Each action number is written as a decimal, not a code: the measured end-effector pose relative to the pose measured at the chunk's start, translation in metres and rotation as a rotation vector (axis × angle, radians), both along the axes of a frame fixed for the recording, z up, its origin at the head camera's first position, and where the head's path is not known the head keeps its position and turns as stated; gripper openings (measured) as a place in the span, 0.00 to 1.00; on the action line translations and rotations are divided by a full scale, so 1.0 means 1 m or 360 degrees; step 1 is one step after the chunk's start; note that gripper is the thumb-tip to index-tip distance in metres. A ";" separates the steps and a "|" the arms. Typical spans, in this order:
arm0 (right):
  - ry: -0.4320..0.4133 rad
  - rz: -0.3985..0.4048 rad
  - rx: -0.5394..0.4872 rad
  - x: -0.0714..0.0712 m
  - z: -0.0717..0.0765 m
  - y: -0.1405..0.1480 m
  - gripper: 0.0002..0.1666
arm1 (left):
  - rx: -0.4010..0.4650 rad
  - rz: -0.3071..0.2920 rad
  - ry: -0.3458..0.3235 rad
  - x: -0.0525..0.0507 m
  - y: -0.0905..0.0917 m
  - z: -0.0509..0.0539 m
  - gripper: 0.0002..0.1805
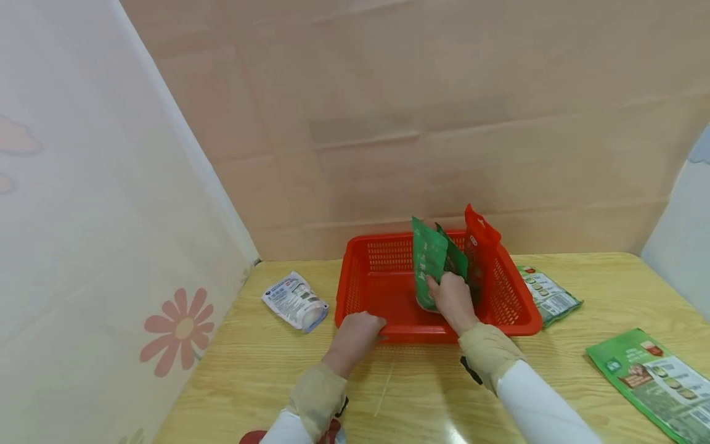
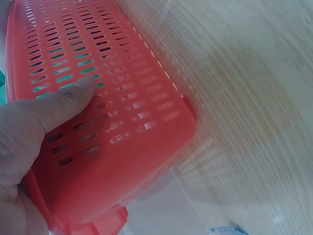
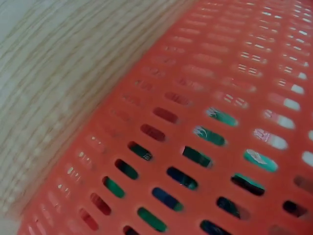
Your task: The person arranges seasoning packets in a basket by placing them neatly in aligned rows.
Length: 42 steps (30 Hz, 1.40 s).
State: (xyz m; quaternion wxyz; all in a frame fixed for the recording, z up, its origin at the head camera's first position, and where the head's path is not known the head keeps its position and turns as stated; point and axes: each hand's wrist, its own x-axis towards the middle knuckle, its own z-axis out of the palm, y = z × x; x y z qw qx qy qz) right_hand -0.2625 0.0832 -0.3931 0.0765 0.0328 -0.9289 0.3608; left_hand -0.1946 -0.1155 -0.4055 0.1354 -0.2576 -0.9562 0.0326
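Observation:
A red plastic basket (image 1: pixel 355 277) with slotted walls stands on the table. My left hand (image 1: pixel 357 336) grips its near rim toward the left corner; in the left wrist view the thumb (image 2: pixel 73 98) lies along the outer wall (image 2: pixel 122 161). Reaching over the near rim, my right hand (image 1: pixel 455 300) holds a green pouch (image 1: pixel 428 256) standing upright in the basket. Right beside that stands a darker green pouch (image 1: pixel 456 259), then a red bag (image 1: pixel 481 246) at the right wall. Only the slotted wall (image 3: pixel 205 161) shows in the right wrist view, hiding the right fingers.
Left of the basket lies a white printed pouch (image 1: pixel 296 301). A green and white pouch (image 1: pixel 549 295) lies against the basket's right side, and a larger green pouch (image 1: pixel 654 382) lies at the table's right front. Something red (image 1: pixel 253 437) shows by the left sleeve. A cloth-covered wall (image 1: pixel 388 154) rises behind.

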 end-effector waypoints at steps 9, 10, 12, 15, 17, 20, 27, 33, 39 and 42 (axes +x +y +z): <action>-0.0053 -0.0013 0.0020 -0.007 -0.006 -0.003 0.23 | 0.0003 -0.0004 0.0002 0.000 0.000 -0.001 0.06; -0.0056 -0.0017 0.0021 -0.007 -0.007 -0.002 0.23 | 0.0011 -0.0004 -0.0009 0.000 0.000 -0.001 0.06; -0.0049 -0.0020 0.0030 -0.007 -0.007 -0.003 0.23 | 0.0018 -0.0003 -0.0025 0.000 0.000 -0.001 0.05; -0.0039 -0.0022 0.0053 -0.008 -0.006 -0.002 0.23 | 0.0025 -0.0008 -0.0024 -0.001 0.001 0.000 0.04; -0.0042 -0.0014 0.0069 -0.008 -0.006 -0.002 0.23 | 0.0021 -0.0015 -0.0011 -0.001 0.001 0.000 0.04; -0.0079 -0.0021 0.0099 -0.008 -0.007 -0.002 0.23 | 0.0003 -0.0018 0.0019 -0.002 0.001 -0.001 0.04; -0.0176 -0.0027 0.0148 -0.008 -0.007 -0.004 0.24 | -0.0016 -0.0006 0.0077 0.000 0.001 -0.004 0.06; -0.0157 -0.0009 0.0185 -0.005 -0.007 -0.003 0.24 | 0.0005 -0.0001 0.0075 0.001 0.001 -0.004 0.05; -0.0216 0.0000 0.0248 -0.004 -0.006 -0.002 0.24 | 0.0030 0.0007 0.0100 0.000 0.001 -0.004 0.06; -0.0220 0.0028 0.0266 -0.003 -0.005 -0.002 0.25 | 0.0042 0.0012 0.0087 0.000 0.001 -0.004 0.05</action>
